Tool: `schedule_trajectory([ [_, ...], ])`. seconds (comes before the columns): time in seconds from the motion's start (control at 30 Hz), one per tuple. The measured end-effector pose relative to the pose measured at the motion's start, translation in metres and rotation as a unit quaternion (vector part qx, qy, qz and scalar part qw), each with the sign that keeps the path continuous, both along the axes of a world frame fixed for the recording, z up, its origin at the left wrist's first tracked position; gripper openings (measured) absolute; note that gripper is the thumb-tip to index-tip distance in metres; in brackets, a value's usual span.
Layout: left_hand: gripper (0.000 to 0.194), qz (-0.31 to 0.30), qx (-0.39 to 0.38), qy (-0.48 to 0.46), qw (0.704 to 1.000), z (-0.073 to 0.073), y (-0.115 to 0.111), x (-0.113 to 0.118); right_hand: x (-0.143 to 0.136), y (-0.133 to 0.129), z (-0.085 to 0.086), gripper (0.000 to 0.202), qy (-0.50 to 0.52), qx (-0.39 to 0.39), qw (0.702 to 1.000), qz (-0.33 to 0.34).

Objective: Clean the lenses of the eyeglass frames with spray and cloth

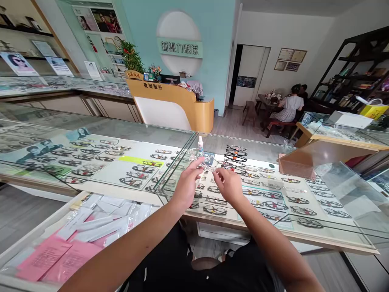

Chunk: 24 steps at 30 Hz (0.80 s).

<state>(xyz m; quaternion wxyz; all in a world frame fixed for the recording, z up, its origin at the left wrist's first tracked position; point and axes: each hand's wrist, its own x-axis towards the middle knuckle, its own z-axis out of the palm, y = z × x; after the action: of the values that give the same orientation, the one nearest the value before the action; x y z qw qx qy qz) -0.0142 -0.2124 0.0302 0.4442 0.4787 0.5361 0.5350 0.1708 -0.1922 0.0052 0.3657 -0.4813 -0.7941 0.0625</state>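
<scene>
Over the glass display counter (pixel 139 140), my left hand (pixel 189 178) and my right hand (pixel 229 182) face each other, both with fingers bent. Between their fingertips is a thin, clear pair of glasses (pixel 208 166), gripped from both sides; its fine details are hard to make out. Just beyond stands a small white bottle (pixel 200 144) on the glass, upright, close to a dark printed card (pixel 207 158). To the right of the card, several dark-framed glasses (pixel 236 154) lie in a row.
Rows of glasses (pixel 273 195) lie inside the counter. An open drawer (pixel 39 225) with paper packets and pink slips juts out at lower left. Farther back are a wooden reception desk (pixel 194 107) and a seated person (pixel 291 105). A white box (pixel 349 119) rests on the right counter.
</scene>
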Motion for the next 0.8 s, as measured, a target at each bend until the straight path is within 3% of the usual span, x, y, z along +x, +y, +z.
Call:
schedule_trajectory([
  [0.13,0.031,-0.027,0.089,0.080,0.992,0.003,-0.011,-0.001,0.017,0.005,0.002,0.035,0.185,-0.102,0.976,0.049],
  [0.23,0.011,0.024,0.217,0.218,0.951,0.001,-0.016,-0.016,0.032,0.009,0.005,0.040,0.286,-0.176,0.940,0.069],
  [0.3,0.013,0.062,0.271,0.279,0.919,0.001,-0.014,-0.032,0.043,0.011,0.009,0.042,0.325,-0.219,0.916,0.085],
  [0.43,0.047,0.032,0.238,0.312,0.919,0.006,-0.001,-0.059,0.062,0.014,0.016,0.042,0.346,-0.287,0.885,0.123],
  [0.5,0.054,-0.005,0.219,0.322,0.921,0.010,0.004,-0.067,0.068,0.014,0.018,0.041,0.337,-0.304,0.880,0.140],
  [0.63,0.049,-0.061,0.238,0.348,0.905,0.015,0.007,-0.072,0.074,0.014,0.019,0.040,0.319,-0.320,0.877,0.163],
  [0.8,0.039,-0.083,0.270,0.368,0.886,0.016,0.008,-0.075,0.081,0.014,0.019,0.039,0.318,-0.313,0.881,0.158],
])
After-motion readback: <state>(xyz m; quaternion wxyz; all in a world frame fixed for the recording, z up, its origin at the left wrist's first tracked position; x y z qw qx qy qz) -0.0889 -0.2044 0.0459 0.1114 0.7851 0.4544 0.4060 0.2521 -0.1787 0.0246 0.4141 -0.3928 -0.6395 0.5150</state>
